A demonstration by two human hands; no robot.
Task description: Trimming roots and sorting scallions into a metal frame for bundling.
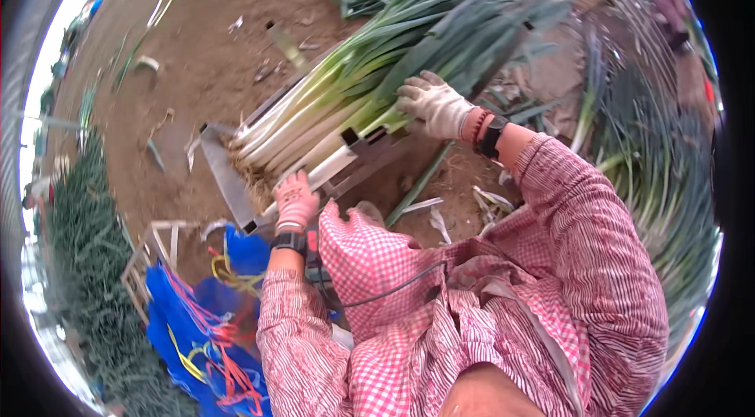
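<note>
A thick bundle of leeks (314, 106) lies slantwise in a metal rack (224, 169), white root ends toward the lower left and green leaves toward the upper right. My left hand (295, 201), in a pinkish work glove, bends its fingers over the root end of the nearest leek (332, 167); the fingertips are partly hidden. My right hand (436, 106), in a whitish glove, rests with fingers apart on the green leaves at the bundle's near side. The undersides of the leaves there are hidden.
Blue sheeting (177, 311) with red and yellow straps lies at lower left, beside a pale frame (161, 240). Many more leeks lie along the right (653, 157) and far left (82, 244). Scraps of leaf (440, 222) litter the brown soil. Another person's arm (676, 32) shows at upper right.
</note>
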